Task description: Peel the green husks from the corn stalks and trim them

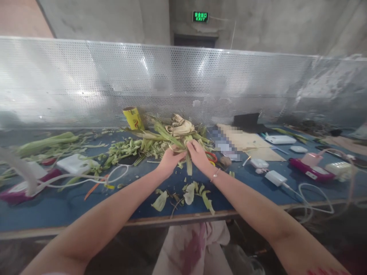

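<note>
Both my arms reach out over a blue table [57, 208]. My left hand [169, 160] and my right hand [198, 154] meet at a bundle of long green and yellowish leaves [174, 135] in the middle of the table. The fingers of both hands are closed round the leaves, gripping the bundle from either side. A thin bracelet sits on my right wrist. Torn leaf scraps [189, 194] lie on the table just below my hands. Red-handled scissors [212, 156] show partly behind my right hand.
A perforated metal screen [86, 84] runs along the back of the table. A yellow cup [133, 117], more green stalks [48, 143], white power banks [75, 163] with cables, a pink device [311, 168] and brown paper [252, 143] lie around. The front edge [183, 219] is close to me.
</note>
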The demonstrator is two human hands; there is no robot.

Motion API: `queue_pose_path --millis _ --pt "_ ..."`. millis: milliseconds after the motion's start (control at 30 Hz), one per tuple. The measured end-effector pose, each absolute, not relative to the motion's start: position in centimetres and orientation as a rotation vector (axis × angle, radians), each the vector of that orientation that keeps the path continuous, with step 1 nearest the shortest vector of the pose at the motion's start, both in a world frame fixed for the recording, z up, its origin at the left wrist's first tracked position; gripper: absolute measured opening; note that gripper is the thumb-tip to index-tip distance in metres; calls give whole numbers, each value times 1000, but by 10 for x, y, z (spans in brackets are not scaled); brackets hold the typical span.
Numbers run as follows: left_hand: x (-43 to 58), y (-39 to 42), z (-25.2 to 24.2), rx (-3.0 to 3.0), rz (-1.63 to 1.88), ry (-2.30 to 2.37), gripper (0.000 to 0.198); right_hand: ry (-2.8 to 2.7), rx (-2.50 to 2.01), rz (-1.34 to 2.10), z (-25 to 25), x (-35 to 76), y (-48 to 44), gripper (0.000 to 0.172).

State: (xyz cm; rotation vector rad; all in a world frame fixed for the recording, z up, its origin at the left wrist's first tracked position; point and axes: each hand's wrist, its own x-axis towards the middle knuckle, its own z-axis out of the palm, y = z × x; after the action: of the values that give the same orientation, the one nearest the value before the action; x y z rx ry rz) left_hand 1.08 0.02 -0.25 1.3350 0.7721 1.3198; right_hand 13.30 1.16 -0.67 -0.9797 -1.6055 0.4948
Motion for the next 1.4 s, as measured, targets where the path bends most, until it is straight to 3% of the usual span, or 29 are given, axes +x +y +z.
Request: queue_pose_path --millis 233,600,733,933,1067,1200,1300,1400 --pt "6 5 1 1122 1386 706 27 -1827 -954 486 -7 138 11 21" --pt "-11 6 8 1081 1171 530 30 -1511 -858 984 1 168 28 39" --pt "-15 6 14 1022 1039 568 9 -1659 -762 1111 2 182 33 43" --pt "-5 7 9 1123 975 824 27 -1906 -965 791 11 186 25 52" --pt "-4 10 0 1223 1023 864 44 -1592 -987 485 12 182 27 60" --pt "-5 15 -4 1186 1136 810 39 -1269 -944 681 5 173 32 45" --pt "-3 15 -4 1138 1219 764 36 -1397 -900 925 -3 163 30 34" --pt "0 9 -2 1142 1219 746 35 -1551 -876 909 -10 154 27 33"
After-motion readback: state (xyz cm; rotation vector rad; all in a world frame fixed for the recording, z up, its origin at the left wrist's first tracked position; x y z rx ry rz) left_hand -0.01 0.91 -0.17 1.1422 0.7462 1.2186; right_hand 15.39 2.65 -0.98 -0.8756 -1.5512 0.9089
